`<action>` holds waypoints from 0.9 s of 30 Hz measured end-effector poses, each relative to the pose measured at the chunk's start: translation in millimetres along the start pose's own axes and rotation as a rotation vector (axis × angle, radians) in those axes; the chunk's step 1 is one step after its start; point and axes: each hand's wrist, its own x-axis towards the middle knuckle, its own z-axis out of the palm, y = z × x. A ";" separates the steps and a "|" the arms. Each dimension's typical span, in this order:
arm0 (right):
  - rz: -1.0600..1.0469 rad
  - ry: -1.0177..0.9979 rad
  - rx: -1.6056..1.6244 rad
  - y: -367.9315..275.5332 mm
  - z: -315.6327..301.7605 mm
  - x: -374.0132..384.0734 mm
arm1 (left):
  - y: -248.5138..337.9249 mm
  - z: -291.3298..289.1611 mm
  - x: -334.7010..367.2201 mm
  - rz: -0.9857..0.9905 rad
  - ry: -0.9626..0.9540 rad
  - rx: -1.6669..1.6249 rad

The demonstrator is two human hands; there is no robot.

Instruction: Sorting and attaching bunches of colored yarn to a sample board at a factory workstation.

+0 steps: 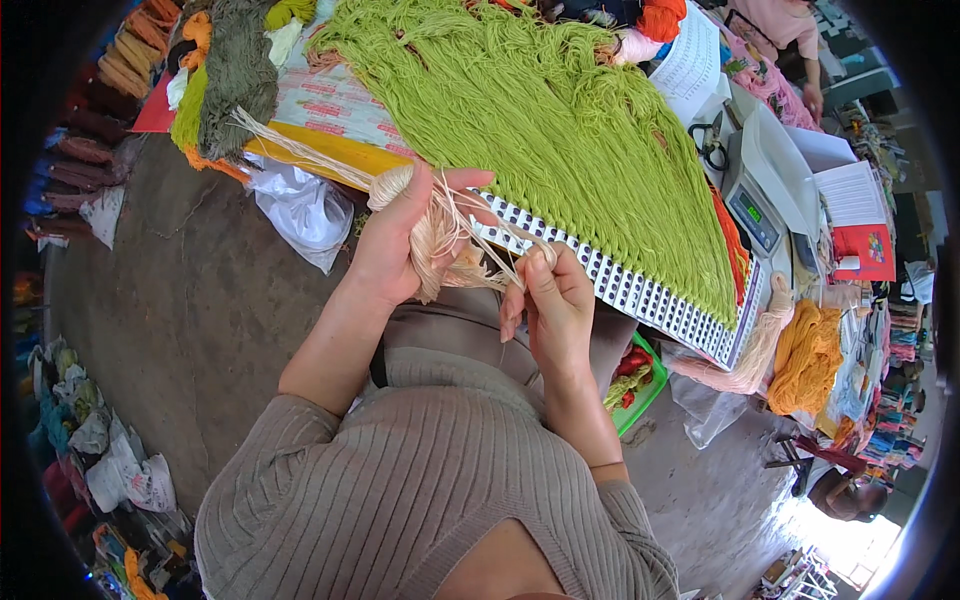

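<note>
My left hand (392, 240) is wrapped round a bundle of pale peach yarn (432, 238), held above my lap. Loose strands of it trail off to the upper left, over the table's yellow edge. With thumb and fingertips pressed together, my right hand (555, 300) pinches several strands drawn out from the same bundle. Just beyond my hands, a wide spread of green yarn (530, 110) covers the table. Its near ends are gathered in tufts along a white strip with rows of dark holes (630, 290).
A digital scale (755, 210) and black scissors (710, 145) sit at the table's right. Orange yarn skeins (805, 355) hang near its right corner. A white plastic bag (300, 208) hangs at the left edge. A green basket (645, 390) is below, right of my lap. Another person (785, 30) is at the far right.
</note>
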 end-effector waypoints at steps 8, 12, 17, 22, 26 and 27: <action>0.133 -0.011 -0.094 -2.2 3.7 0.6 | 0.5 -1.0 -0.3 -0.035 -0.019 -0.018; 0.095 0.007 -0.032 -2.1 4.5 1.0 | 3.1 -0.8 -1.6 -0.052 -0.064 -0.063; 0.080 -0.006 -0.060 -1.3 3.7 -0.1 | 2.0 -2.6 -1.8 -0.037 -0.053 -0.029; 0.067 -0.021 -0.070 -0.7 1.7 -0.3 | 1.8 -3.3 -1.6 -0.043 -0.086 -0.072; 0.065 -0.020 -0.078 -0.4 1.6 -0.4 | 1.5 -3.3 -1.3 -0.041 -0.061 -0.035; 0.062 -0.021 -0.084 -0.2 1.1 -0.6 | 1.2 -3.3 -1.1 -0.044 -0.056 -0.032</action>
